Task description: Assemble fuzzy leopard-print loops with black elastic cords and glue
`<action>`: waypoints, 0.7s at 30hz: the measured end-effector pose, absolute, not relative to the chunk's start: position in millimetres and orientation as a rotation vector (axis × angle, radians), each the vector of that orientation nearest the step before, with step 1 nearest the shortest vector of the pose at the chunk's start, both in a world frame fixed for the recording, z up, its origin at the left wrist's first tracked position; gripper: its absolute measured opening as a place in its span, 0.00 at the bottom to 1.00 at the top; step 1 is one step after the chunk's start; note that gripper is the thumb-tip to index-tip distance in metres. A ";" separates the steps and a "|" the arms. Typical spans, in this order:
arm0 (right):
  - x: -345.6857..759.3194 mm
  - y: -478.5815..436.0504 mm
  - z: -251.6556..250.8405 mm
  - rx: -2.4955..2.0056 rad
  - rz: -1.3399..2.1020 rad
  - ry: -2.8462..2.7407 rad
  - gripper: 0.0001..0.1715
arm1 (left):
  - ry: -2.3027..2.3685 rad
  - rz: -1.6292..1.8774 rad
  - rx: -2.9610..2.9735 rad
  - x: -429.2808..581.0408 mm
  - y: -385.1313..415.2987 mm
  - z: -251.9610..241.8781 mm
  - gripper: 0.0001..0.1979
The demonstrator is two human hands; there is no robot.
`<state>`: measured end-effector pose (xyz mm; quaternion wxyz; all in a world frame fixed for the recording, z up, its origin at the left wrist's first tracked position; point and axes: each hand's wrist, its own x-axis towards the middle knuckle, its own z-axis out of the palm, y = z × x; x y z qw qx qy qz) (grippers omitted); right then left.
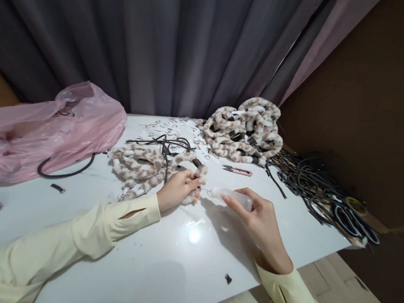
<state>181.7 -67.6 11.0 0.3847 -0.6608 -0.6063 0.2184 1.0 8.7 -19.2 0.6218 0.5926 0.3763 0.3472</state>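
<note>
Currently mid-step, seemingly: left hand grip closed on a fluffy strip over the surface, right hand clamped around a squeeze bottle, this piece apparently unfinished, piled fluffy loops probably further along.

Glossy white table beneath my right hand, bright light reflection to its left, dark grey pleated curtain beyond it, brown wall to its right, pale seamed floor below.
</note>
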 end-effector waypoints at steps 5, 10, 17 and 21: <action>180.3 -68.2 11.0 -1.698 0.496 -1.497 0.23 | 0.863 0.804 1.351 1.6 8.6 -18.6 0.17; 178.3 -68.0 11.3 -1.697 0.462 -1.561 0.23 | 0.883 0.797 1.355 1.4 8.5 -19.6 0.15; 177.7 -67.7 9.2 -1.690 0.372 -1.596 0.22 | 0.855 0.812 1.341 1.4 9.2 -22.0 0.17; 174.7 -68.8 10.4 -1.681 0.372 -1.594 0.22 | 0.858 0.808 1.329 1.8 9.4 -22.2 0.17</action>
